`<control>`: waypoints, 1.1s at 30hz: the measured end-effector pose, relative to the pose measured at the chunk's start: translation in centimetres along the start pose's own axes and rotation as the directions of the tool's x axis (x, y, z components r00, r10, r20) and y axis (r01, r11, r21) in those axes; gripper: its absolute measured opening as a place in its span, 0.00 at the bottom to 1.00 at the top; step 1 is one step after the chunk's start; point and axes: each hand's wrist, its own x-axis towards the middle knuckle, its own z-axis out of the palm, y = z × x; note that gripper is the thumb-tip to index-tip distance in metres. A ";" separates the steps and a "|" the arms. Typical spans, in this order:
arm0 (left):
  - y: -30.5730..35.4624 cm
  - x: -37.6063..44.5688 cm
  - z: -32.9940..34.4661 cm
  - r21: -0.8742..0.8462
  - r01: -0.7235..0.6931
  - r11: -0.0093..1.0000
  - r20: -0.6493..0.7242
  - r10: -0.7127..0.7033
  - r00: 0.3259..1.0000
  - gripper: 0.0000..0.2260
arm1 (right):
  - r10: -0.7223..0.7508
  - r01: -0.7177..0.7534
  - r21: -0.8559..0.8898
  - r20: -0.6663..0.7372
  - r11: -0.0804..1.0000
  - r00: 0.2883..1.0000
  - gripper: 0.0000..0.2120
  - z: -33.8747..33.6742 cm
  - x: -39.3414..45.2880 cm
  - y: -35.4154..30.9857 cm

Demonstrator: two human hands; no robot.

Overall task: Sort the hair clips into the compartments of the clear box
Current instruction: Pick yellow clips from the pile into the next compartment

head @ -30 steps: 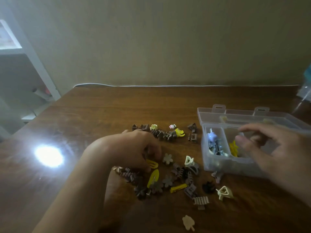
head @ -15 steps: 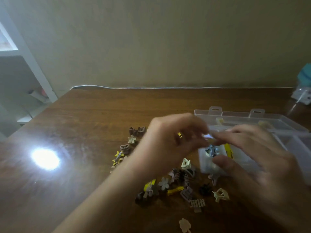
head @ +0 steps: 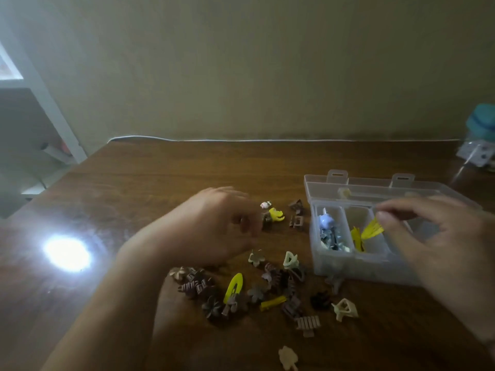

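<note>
The clear box (head: 334, 266) stands open at the right of the wooden table. Its left compartment holds blue and grey clips (head: 329, 232), and the one beside it holds yellow clips (head: 357, 238). My right hand (head: 434, 236) hovers over the box and pinches a yellow hair clip (head: 372, 228) between thumb and fingers, above the yellow compartment. My left hand (head: 214, 226) is blurred, with fingers loosely curled and nothing seen in them. It sits just left of a small yellow claw clip (head: 276, 214). A pile of brown, beige and yellow clips (head: 257, 290) lies in front of the box.
A long yellow snap clip (head: 234, 286) and a beige claw clip (head: 345, 309) lie in the pile. One beige flower clip (head: 288, 357) sits alone near the front edge. A bright light glare (head: 67, 254) marks the table's left. A teal-lidded container (head: 480, 124) stands far right.
My left hand came over to meet the right hand at the box, then drew back left above the pile. My right hand now holds a yellow clip over the box.
</note>
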 end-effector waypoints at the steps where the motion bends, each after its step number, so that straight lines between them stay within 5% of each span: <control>1: -0.4 -0.4 -0.4 -0.034 0.056 0.998 0.078 -0.053 0.996 0.06 | -0.023 0.025 -0.036 0.055 0.999 0.998 0.07 0.3 -0.2 -0.3; 6: -1.2 -1.2 -0.1 -0.032 0.267 0.963 0.435 -0.227 0.871 0.15 | -0.015 0.031 -0.087 0.179 0.996 0.984 0.13 0.5 -0.2 -1.1; 11: -0.8 -0.7 0.7 0.037 0.258 0.965 0.498 -0.242 0.833 0.19 | -0.020 0.034 -0.091 0.150 0.995 0.988 0.09 0.4 -0.3 -0.9; 23: -1.4 -0.5 0.8 0.075 0.246 0.966 0.495 -0.250 0.832 0.07 | -0.055 0.061 -0.040 0.132 0.997 0.990 0.12 0.3 -0.3 -1.1; 28: -2.2 -1.5 -1.2 -0.137 0.275 0.952 0.315 -0.221 0.923 0.07 | -0.139 0.142 -0.019 0.105 0.990 0.985 0.14 0.2 -0.4 -1.6; 33: 1.7 0.0 -0.2 -0.382 0.068 0.922 -0.050 -0.094 0.994 0.06 | -0.315 0.282 0.187 0.176 0.941 0.933 0.23 1.1 -1.4 -3.5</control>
